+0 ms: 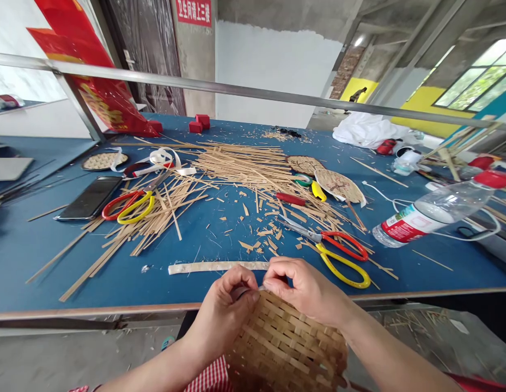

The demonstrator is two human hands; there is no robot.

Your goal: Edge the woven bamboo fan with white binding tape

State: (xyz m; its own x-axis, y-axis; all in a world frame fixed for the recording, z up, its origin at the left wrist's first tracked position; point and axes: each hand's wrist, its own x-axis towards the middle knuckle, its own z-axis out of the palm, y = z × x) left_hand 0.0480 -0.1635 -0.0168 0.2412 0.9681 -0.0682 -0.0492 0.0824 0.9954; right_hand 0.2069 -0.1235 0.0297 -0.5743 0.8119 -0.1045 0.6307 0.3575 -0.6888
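A woven bamboo piece (293, 340) hangs tilted below both hands, in front of the table's near edge. My left hand (230, 305) pinches its upper left corner, thumb and forefinger closed at the rim. Beside it, my right hand (299, 286) has its fingers closed on the same top edge, where a thin pale strip shows between the fingertips. Just beyond the hands a flat whitish strip (212, 267) lies on the blue table (114, 272). Scissors with one red and one yellow handle (345, 256) rest right of my right hand.
Split bamboo strips (244, 163) are heaped mid-table, with offcuts nearer. At left lie a phone (89, 198), other scissors (134, 204) and white ribbon (166, 158). A bottle (436, 212) leans at right, near two woven fans (340, 185). A metal rail (253, 91) crosses behind.
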